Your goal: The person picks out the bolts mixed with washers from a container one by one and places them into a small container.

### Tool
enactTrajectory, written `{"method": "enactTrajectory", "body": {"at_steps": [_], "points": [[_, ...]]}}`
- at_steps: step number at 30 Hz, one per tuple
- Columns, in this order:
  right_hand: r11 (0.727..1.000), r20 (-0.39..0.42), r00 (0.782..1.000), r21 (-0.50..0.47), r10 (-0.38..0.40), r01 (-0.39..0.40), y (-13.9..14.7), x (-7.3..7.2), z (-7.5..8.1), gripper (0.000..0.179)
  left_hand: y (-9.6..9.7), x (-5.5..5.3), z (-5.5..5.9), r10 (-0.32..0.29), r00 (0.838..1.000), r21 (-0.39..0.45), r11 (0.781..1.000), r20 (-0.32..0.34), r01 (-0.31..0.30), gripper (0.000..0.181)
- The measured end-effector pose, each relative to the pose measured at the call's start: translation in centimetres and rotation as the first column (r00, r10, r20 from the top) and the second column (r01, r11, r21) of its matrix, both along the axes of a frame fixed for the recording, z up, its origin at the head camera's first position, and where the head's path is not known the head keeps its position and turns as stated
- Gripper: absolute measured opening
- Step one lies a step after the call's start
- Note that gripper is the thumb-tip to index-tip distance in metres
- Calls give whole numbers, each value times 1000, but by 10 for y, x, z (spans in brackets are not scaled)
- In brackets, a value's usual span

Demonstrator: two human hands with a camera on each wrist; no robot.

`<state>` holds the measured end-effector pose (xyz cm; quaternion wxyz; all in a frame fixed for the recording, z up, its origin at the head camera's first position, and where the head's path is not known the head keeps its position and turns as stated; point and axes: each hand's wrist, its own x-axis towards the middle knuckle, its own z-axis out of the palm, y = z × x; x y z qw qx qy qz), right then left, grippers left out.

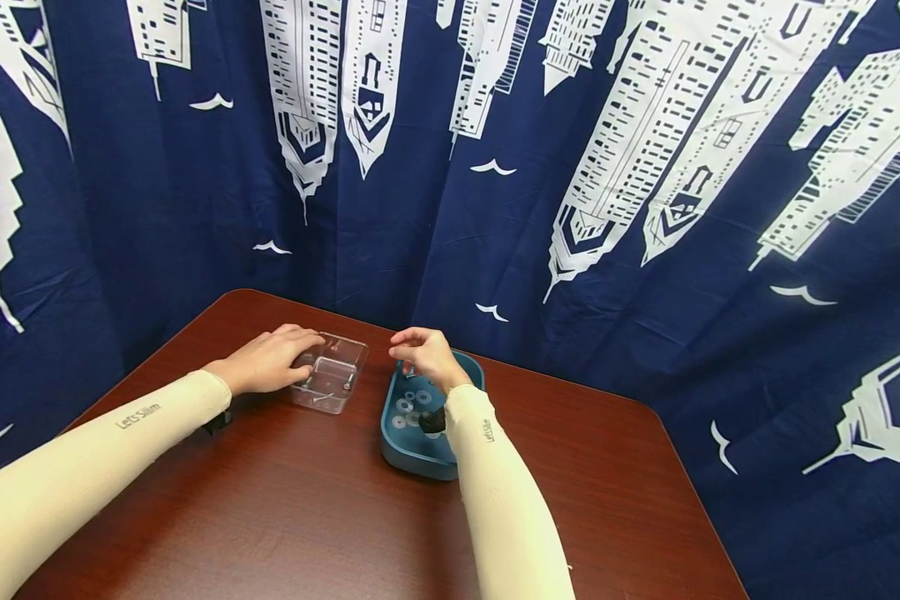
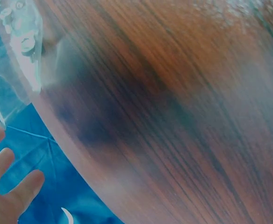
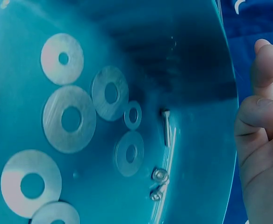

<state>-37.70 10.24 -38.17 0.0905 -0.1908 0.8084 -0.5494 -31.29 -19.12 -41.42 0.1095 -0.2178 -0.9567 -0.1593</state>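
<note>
My left hand [image 1: 266, 360] lies at the left side of a clear plastic box [image 1: 330, 407], its fingers and thumb at the rim. In the left wrist view, its spread fingers [image 2: 22, 193] show close to the see-through box corner. A few small metal pieces [image 1: 347, 386] sit inside that box. Over the far end of a blue tray [image 1: 412, 463] hovers my right hand [image 1: 431, 358], thumb and fingertips apart with nothing visible between them. Several flat metal washers [image 3: 70, 135] of different sizes lie on the tray floor. Near its curved wall are small screws [image 3: 167, 128].
A brown wooden table [image 1: 307, 500] carries both containers, the clear box left of the tray. Behind it hangs a dark blue curtain [image 1: 420, 208] with white building prints, close to the table's far edge. The right forearm sleeve [image 1: 506, 492] covers part of the tray's right side.
</note>
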Motion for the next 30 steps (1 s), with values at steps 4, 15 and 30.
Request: {"method": "enactTrajectory", "body": {"at_steps": [4,15,30], "points": [[1000,3,1000,-13,-9,9,7,-1,0,16,4,0,2,-5,1000,2,1000,-23,5,55],[999,-20,999,-31,-42,41,21,0,-1,15,23,-3,8,-26,999,3,1000,-39,27,55],[998,13,1000,-55,-22,23,36,10,12,33,46,-4,13,-47,999,21,999,-16,48,55]]}}
